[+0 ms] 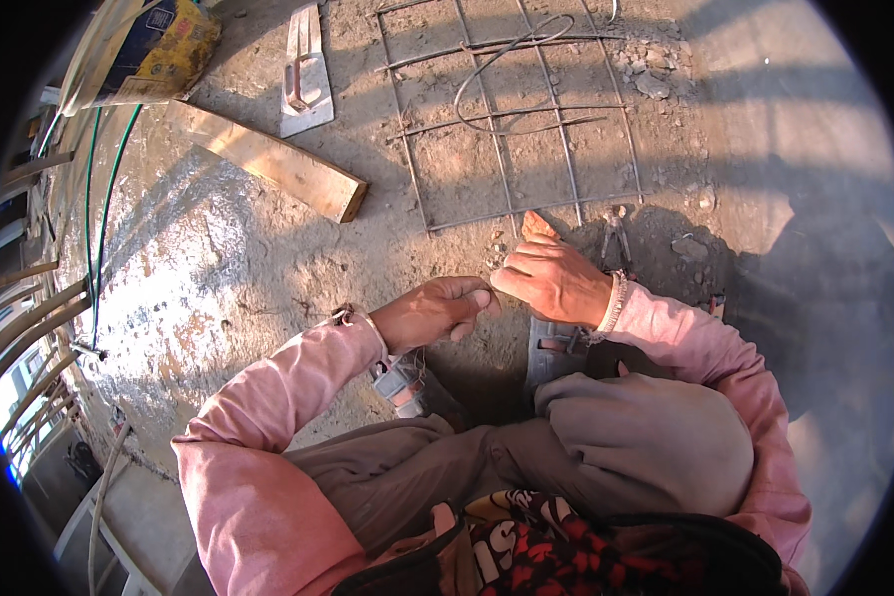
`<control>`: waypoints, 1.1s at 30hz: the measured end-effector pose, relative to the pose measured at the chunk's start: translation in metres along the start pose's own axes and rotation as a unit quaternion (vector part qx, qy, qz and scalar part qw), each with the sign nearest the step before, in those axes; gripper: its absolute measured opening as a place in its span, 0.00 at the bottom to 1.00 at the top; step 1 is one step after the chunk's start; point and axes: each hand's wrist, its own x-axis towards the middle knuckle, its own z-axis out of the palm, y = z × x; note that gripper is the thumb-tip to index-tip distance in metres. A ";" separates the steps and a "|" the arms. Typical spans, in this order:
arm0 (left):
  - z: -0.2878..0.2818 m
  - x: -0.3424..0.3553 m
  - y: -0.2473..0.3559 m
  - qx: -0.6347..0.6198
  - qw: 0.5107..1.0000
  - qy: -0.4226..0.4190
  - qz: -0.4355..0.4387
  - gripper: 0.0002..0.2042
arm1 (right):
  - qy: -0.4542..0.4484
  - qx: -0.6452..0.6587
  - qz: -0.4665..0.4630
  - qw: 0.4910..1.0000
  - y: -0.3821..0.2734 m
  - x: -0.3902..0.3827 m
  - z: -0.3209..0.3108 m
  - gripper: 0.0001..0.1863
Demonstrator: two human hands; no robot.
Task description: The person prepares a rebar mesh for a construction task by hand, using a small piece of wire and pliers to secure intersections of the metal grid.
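Note:
My left hand [435, 314] and my right hand [554, 278] meet in front of my knees, fingertips almost touching. Both are closed in a pinch; whatever lies between the fingers is too small to make out. Just beyond them is a grid of tied steel rods [505, 129], flat on the rough ground. A loop of thin rod or wire [464, 81] rests on this mesh. Pincers [616, 236] lie beside my right wrist, handles spread. An orange brick fragment [538, 224] shows past my right knuckles.
A wooden plank [268, 159] lies to the far left, with a steel plastering trowel [310, 84] behind it. A yellow and dark sack [169, 50] stands at the back left. Green hose [109, 199] and sticks line the left edge. Stones [654, 79] are scattered right of the mesh.

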 end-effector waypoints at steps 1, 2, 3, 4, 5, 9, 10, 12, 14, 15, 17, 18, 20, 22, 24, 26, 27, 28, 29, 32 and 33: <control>-0.001 -0.001 0.002 -0.039 0.999 -0.018 -0.010 0.15 | 0.013 0.012 0.016 1.000 0.008 0.001 -0.001 0.06; -0.005 0.001 0.005 0.042 0.999 0.000 0.026 0.14 | 0.027 0.024 0.032 0.999 0.017 -0.002 0.000 0.06; -0.012 0.006 0.009 0.122 0.990 0.018 0.063 0.13 | 0.040 0.035 0.048 0.997 0.022 -0.005 0.001 0.05; -0.018 0.008 0.010 0.199 0.974 0.039 0.097 0.12 | 0.014 0.016 0.088 0.996 0.022 -0.007 0.004 0.04; -0.024 0.009 0.004 0.343 0.920 0.085 0.170 0.09 | -0.029 0.070 0.107 0.991 0.014 -0.003 0.003 0.03; -0.024 0.008 -0.002 0.627 0.724 0.149 0.244 0.08 | -0.096 0.356 0.178 0.912 -0.006 0.010 -0.020 0.08; -0.019 0.005 0.003 0.639 0.723 0.142 0.219 0.09 | -0.091 0.411 0.227 0.878 -0.002 0.010 -0.027 0.10; -0.022 0.004 0.015 0.655 0.704 0.156 0.223 0.11 | -0.047 0.404 0.232 0.884 0.018 0.010 -0.029 0.14; -0.021 0.010 0.018 0.664 0.696 0.153 0.226 0.12 | -0.044 0.307 0.197 0.930 0.030 -0.007 -0.004 0.14; -0.021 0.011 0.014 0.668 0.696 0.144 0.223 0.13 | -0.042 0.259 0.179 0.948 0.035 -0.017 0.006 0.13; -0.019 0.007 0.008 0.656 0.711 0.142 0.209 0.13 | -0.111 0.291 0.165 0.936 0.014 -0.015 0.002 0.13; -0.015 0.005 0.007 0.640 0.726 0.150 0.203 0.12 | -0.076 0.323 0.165 0.929 0.016 -0.015 -0.003 0.15; -0.016 0.014 0.009 0.549 0.765 0.191 0.278 0.05 | -0.041 0.423 0.236 0.874 0.020 -0.013 -0.020 0.19; -0.019 0.035 0.022 0.297 0.901 0.169 0.268 0.07 | -0.013 0.519 0.318 0.793 0.040 -0.010 -0.032 0.25; -0.010 0.054 0.030 0.064 0.959 0.156 0.230 0.11 | 0.200 0.654 0.278 0.674 0.041 0.001 -0.024 0.30; 0.011 0.066 0.033 -0.032 0.964 0.161 0.209 0.12 | 0.265 0.703 0.246 0.613 0.048 -0.001 -0.013 0.44; 0.020 0.071 0.035 -0.080 0.963 0.163 0.198 0.12 | 0.279 0.744 0.217 0.568 0.051 -0.005 -0.006 0.45; 0.028 0.074 0.037 -0.136 0.965 0.153 0.165 0.12 | 0.292 0.780 0.188 0.520 0.048 -0.007 -0.001 0.45; 0.033 0.080 0.037 -0.171 0.957 0.150 0.180 0.12 | 0.303 0.813 0.159 0.471 0.047 -0.009 0.002 0.46; 0.042 0.096 0.029 -0.255 0.935 0.124 0.214 0.11 | 0.315 0.799 0.190 0.476 0.045 -0.016 0.003 0.46; 0.049 0.102 0.027 -0.272 0.929 0.128 0.216 0.11 | 0.322 0.780 0.211 0.493 0.041 -0.017 0.003 0.45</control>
